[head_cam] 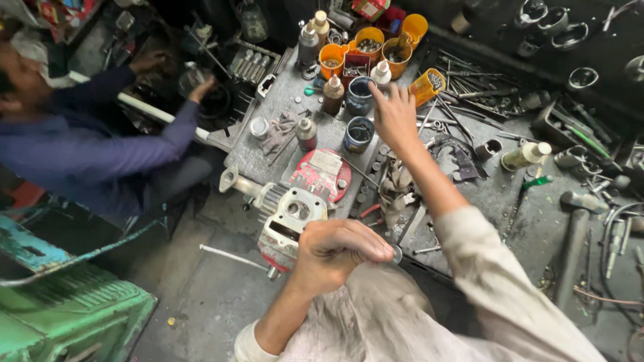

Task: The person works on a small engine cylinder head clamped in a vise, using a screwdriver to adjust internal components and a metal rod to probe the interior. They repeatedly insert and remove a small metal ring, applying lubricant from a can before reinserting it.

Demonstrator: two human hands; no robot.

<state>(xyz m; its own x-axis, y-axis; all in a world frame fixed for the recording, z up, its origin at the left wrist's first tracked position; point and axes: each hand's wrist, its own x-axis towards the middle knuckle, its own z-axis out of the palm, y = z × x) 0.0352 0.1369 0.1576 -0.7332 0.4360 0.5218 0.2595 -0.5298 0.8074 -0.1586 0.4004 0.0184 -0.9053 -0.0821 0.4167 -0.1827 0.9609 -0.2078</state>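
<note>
- Right hand (394,115) reaches to the upper centre of the frame, fingers spread and open, fingertips over the blue tin (359,95) and just beside the white-capped bottle (381,72); it grips nothing that can be seen.
- Left hand (339,251), lower centre, is curled shut around a small round metal part (397,254) — only the part's edge shows past the knuckles.
- Engine cylinder head (290,218), grey metal with red patches, lies just left of the left hand, at the bench's near edge, partly overhanging the floor.
- Red round cover (323,174) sits just above it, a second blue tin (359,134) beyond that.
- Orange cups (367,41) crowd the bench's far edge, packed tight — little free room among them.
- Loose tools and bolts (469,94) cover the right side of the grey bench (258,157).
- Open floor (201,295) lies at the lower left, bordered by a green machine (67,315).
- Another person in a blue sleeve (100,144) works at the upper left, well apart.
</note>
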